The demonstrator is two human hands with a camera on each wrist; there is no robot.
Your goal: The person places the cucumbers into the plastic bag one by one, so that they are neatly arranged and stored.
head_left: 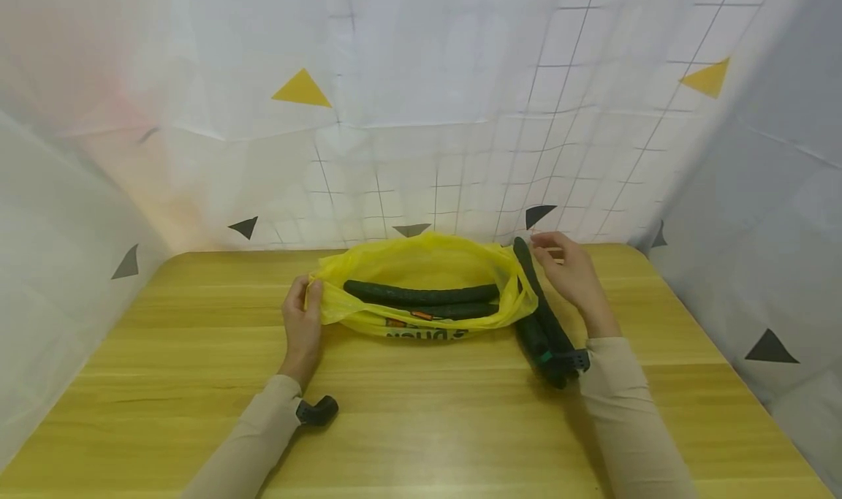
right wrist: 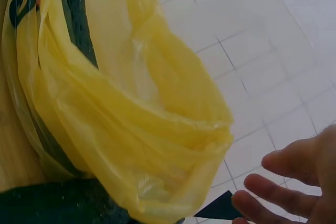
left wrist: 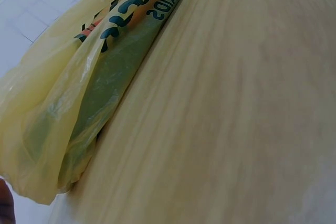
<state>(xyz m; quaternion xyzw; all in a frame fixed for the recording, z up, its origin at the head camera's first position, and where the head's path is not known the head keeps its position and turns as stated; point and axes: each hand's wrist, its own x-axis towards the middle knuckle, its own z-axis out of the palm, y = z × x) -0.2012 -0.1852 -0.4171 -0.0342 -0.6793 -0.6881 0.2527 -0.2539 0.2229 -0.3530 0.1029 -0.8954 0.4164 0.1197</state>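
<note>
A yellow plastic bag [head_left: 421,254] with dark printing lies on the table, its mouth spread wide. Two dark green cucumbers, one behind [head_left: 421,295] and one in front [head_left: 467,310], lie lengthwise inside it. My left hand [head_left: 304,327] pinches the bag's left edge between thumb and fingers. Just right of the bag, two more cucumbers [head_left: 547,309] lie side by side on the wood, partly behind the right wrist strap. Beside their far ends is my right hand [head_left: 571,271], fingers loosely bent and holding nothing; in the right wrist view its fingers [right wrist: 286,195] are apart from the bag's rim [right wrist: 215,129].
The wooden table [head_left: 421,418] reaches back to a white sheet [head_left: 408,61] with grid lines and yellow and black triangles. Grey-white sheets [head_left: 789,214] hang at both sides. Each wrist carries a black strap mount, such as the left one [head_left: 318,411].
</note>
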